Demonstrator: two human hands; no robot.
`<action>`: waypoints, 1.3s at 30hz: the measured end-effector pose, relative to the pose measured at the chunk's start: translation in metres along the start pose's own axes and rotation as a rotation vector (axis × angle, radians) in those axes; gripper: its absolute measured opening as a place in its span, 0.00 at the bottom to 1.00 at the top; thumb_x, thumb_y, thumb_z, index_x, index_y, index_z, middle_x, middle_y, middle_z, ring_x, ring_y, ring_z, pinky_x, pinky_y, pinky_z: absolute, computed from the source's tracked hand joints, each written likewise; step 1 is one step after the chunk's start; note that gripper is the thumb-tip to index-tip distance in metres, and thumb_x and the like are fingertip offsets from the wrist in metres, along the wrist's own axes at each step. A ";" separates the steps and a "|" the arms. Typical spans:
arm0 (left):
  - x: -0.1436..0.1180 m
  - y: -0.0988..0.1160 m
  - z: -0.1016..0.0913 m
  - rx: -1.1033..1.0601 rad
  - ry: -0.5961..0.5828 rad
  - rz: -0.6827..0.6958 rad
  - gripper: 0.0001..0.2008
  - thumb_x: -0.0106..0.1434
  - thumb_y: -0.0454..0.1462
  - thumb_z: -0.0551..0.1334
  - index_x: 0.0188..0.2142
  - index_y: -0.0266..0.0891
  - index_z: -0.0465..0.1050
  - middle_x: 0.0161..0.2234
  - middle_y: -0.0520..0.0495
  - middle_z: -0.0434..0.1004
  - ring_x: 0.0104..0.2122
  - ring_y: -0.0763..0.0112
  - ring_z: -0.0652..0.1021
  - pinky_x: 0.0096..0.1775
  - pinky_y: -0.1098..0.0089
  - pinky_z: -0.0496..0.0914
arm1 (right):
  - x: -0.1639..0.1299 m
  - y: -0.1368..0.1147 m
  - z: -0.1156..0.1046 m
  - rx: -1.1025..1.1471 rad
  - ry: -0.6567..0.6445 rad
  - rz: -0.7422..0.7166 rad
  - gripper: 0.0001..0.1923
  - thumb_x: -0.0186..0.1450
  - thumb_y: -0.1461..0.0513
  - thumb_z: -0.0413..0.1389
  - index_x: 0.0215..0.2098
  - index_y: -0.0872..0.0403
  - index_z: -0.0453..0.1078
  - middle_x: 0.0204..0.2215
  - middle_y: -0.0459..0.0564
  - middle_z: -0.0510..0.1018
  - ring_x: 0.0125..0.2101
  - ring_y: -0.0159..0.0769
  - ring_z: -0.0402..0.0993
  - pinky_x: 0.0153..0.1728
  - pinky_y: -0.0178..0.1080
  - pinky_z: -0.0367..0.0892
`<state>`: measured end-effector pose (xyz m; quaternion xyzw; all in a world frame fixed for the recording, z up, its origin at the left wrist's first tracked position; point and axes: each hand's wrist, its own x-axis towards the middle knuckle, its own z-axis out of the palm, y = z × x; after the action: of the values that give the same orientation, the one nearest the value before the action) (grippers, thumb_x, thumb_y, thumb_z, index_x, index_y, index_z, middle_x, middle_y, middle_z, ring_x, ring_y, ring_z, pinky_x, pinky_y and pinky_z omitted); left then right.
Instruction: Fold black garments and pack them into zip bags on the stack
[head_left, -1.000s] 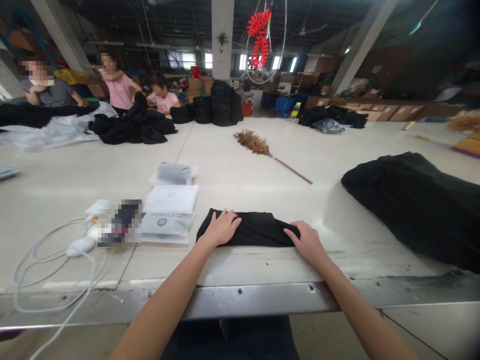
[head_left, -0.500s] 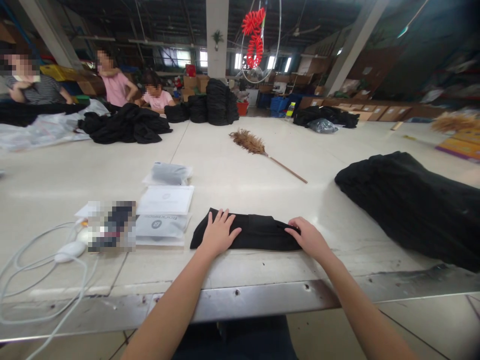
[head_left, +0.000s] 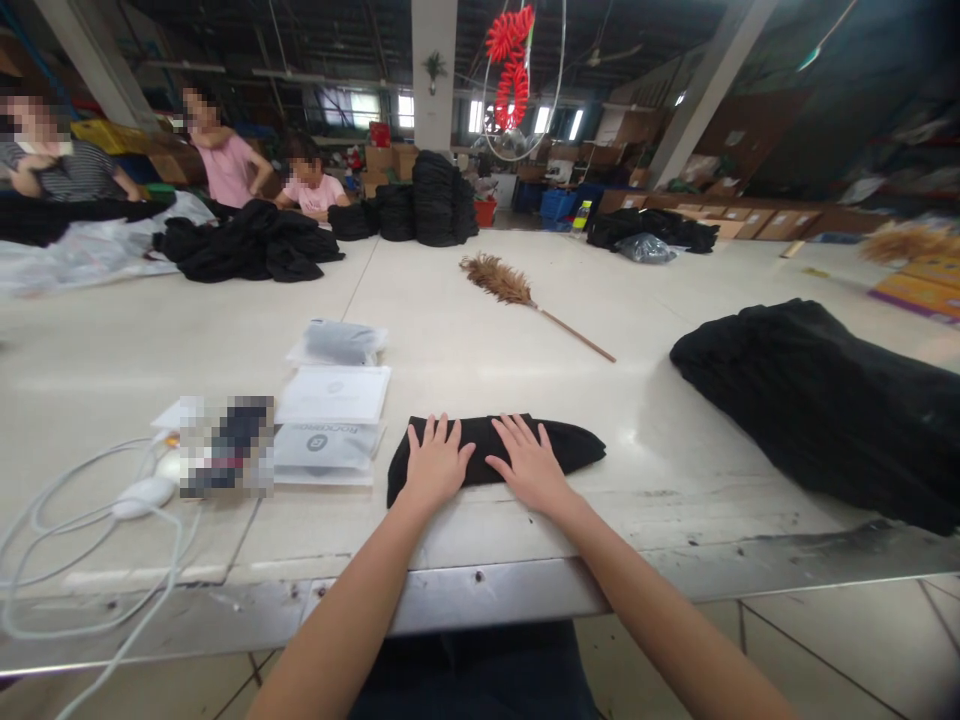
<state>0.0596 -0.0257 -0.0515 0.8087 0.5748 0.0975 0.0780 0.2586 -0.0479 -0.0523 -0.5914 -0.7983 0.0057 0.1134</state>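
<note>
Left hand and right hand lie side by side, fingers spread flat, on the folded black garment at lower centre of the bench.

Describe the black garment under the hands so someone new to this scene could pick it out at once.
On the big pale table, look at the near edge, just right of the white packets. The folded black garment lies there flat, with the left hand and right hand pressed on it. Unlike the loose black heap to the right, it is one small neat strip.

Grey packet just left of the left hand: round logo and one printed word, upside down, too small to read.
</note>
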 end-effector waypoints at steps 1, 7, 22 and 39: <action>-0.001 0.000 -0.001 0.008 0.011 -0.017 0.30 0.72 0.51 0.41 0.65 0.42 0.60 0.68 0.37 0.55 0.67 0.45 0.54 0.62 0.35 0.43 | 0.006 0.004 0.004 -0.001 -0.030 -0.006 0.34 0.72 0.44 0.38 0.71 0.49 0.46 0.69 0.55 0.54 0.69 0.49 0.44 0.65 0.62 0.43; -0.007 0.003 -0.010 0.042 0.069 -0.057 0.26 0.71 0.50 0.47 0.61 0.42 0.66 0.61 0.33 0.65 0.59 0.45 0.65 0.60 0.31 0.42 | 0.045 0.037 0.007 -0.079 -0.099 -0.042 0.35 0.72 0.43 0.36 0.72 0.48 0.44 0.70 0.54 0.51 0.70 0.51 0.40 0.63 0.68 0.39; -0.012 0.001 -0.041 -0.241 -0.179 0.152 0.28 0.70 0.51 0.49 0.24 0.39 0.77 0.26 0.44 0.78 0.30 0.64 0.77 0.36 0.66 0.66 | 0.075 0.039 0.021 0.247 0.086 0.215 0.25 0.71 0.51 0.46 0.61 0.53 0.65 0.63 0.58 0.66 0.63 0.48 0.60 0.61 0.51 0.57; 0.018 -0.027 -0.005 -0.329 0.194 -0.297 0.33 0.62 0.52 0.61 0.61 0.38 0.61 0.58 0.34 0.70 0.58 0.46 0.66 0.55 0.50 0.58 | 0.156 0.022 -0.005 0.850 -0.268 0.223 0.13 0.51 0.61 0.65 0.34 0.58 0.77 0.31 0.49 0.82 0.34 0.41 0.77 0.34 0.37 0.70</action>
<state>0.0399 0.0002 -0.0519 0.6786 0.6684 0.2547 0.1667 0.2376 0.1060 -0.0236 -0.5687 -0.6642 0.4213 0.2406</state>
